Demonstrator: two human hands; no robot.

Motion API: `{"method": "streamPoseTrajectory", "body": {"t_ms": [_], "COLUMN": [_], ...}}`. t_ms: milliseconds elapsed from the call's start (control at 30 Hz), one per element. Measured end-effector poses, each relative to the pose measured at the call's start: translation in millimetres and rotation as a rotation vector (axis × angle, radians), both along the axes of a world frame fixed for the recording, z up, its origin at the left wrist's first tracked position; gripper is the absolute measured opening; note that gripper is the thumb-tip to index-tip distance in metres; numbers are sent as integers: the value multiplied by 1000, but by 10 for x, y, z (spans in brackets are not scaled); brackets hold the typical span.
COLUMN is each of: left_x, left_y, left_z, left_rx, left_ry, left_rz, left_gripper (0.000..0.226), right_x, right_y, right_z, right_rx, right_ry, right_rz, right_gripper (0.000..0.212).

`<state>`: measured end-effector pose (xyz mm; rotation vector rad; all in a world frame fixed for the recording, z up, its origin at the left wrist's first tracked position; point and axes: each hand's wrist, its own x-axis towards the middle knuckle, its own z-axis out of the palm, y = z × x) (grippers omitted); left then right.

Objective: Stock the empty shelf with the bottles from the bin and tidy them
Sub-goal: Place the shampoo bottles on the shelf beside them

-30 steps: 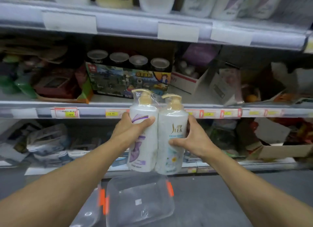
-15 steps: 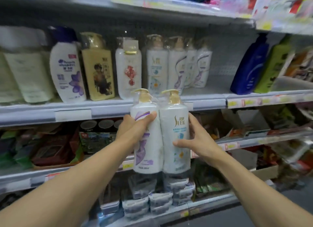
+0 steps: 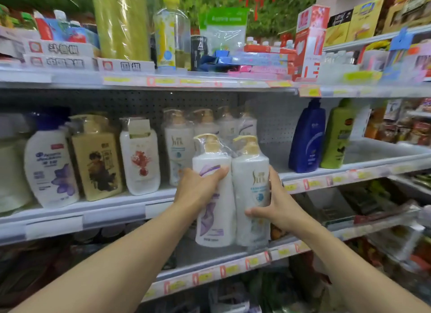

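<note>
A plastic-wrapped twin pack of white pump bottles point(image 3: 233, 196) with gold pumps is held upright in front of the middle shelf point(image 3: 363, 170). My left hand point(image 3: 198, 191) grips the purple-printed bottle from its left side. My right hand point(image 3: 277, 207) grips the other bottle from the right, thumb across its front. Just behind the pack, several like white pump bottles point(image 3: 179, 147) stand on the shelf. To their right is a bare stretch of shelf floor, up to a blue bottle point(image 3: 307, 137).
On the same shelf stand a white bottle with purple flower point(image 3: 50, 165), a gold bottle point(image 3: 96, 158), a white bottle with red print point(image 3: 140, 158) and a green bottle point(image 3: 337, 135). The shelf above point(image 3: 163, 81) holds boxes and a tall clear bottle. Lower shelves are crowded with goods.
Both hands have lifted the twin pack from above the clear bin on the floor up to the level of the bottle shelf. The view has tilted upward; the bin is out of sight.
</note>
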<state>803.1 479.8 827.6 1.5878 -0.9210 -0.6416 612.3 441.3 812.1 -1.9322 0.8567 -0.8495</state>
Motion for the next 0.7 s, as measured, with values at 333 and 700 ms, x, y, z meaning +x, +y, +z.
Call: {"method": "streamPoseTrajectory", "body": {"t_ms": [333, 700], "left_x": [-409, -411], "left_y": [-1167, -1965], "left_z": [411, 398], "left_rx": [-78, -42], "left_ry": [-16, -133], "left_rz": [75, 210], "left_gripper": [96, 49], "right_x": [-296, -129], "right_y": [-1341, -2398], "right_z": [346, 293], "right_rx": [-116, -105], "right_ry": [46, -4], "right_rz": [-13, 33], "right_gripper": [110, 110]}}
